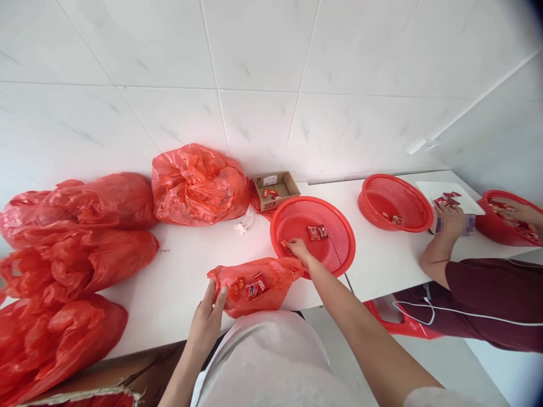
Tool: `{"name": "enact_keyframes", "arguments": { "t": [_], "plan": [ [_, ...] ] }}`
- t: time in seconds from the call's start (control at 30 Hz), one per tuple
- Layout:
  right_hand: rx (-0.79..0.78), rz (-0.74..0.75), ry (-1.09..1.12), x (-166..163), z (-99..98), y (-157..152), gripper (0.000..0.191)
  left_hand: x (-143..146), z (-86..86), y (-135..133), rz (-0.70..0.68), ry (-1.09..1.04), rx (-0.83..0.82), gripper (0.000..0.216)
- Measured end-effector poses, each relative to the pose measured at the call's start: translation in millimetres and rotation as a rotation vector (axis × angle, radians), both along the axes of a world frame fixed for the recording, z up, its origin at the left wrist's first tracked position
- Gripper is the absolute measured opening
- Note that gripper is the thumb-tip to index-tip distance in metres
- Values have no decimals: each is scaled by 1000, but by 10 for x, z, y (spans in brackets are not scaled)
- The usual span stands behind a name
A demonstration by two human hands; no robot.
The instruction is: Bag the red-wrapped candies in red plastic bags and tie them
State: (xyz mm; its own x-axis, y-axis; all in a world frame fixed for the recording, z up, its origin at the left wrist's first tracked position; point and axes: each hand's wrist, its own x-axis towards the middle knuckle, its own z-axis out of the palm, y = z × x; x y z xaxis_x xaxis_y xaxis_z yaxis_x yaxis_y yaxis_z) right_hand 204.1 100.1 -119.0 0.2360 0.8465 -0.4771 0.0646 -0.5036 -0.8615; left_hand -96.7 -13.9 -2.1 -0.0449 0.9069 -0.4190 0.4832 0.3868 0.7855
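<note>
My left hand (208,311) is closed on the near-left edge of a red plastic bag (278,302), thumb inside and fingers outside. Several small red and orange wrapped snack packets (252,291) lie in the bag's mouth. Over the near-left rim of a red mesh basket (350,240), my right hand (298,249) pinches a small orange snack packet (284,244). Its fingertips are partly hidden. Deeper in that basket rest a few red and brown packets (314,233). The bag's right end reaches up to the basket rim, below my right wrist.
Full red plastic bags (199,186) crowd the left and back of the white table (178,282). Behind the basket stands a small cardboard box (291,183) with packets, beside crumpled tissue (244,220). Rightward are another red basket (396,198) and a co-worker's hands (452,220) at a white scale-like tray.
</note>
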Motion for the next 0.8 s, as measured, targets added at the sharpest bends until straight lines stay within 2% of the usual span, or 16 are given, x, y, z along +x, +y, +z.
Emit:
{"name": "enact_keyframes", "arguments": {
  "t": [0.17, 0.27, 0.4, 0.47, 0.53, 0.63, 0.73, 0.8],
  "plan": [
    [71, -27, 63, 70, 309, -61, 10, -22, -7, -5, 9, -12, 0, 58],
    [149, 11, 79, -58, 565, -248, 14, 5, -9, 17, 25, -8, 12, 60],
    [345, 333, -61, -381, 744, -494, 14, 35, -25, 62, 26, 7, 20, 65],
    [384, 412, -240, -426, 708, -492, 15, 33, -45, 78, 21, 15, 20, 67],
    [323, 312, -415, -295, 605, -383, 18, 20, -72, 82, 19, 26, 22, 68],
    [189, 136, -585, 166, 400, -136, 25, -7, -112, 66, 18, 47, 14, 69],
    [85, 67, -686, 635, 202, 29, 38, -22, -146, 39, 15, 66, 6, 70],
    [42, 48, -728, 809, 88, 58, 46, -20, -163, 26, 34, 78, 7, 71]
  ]
}}
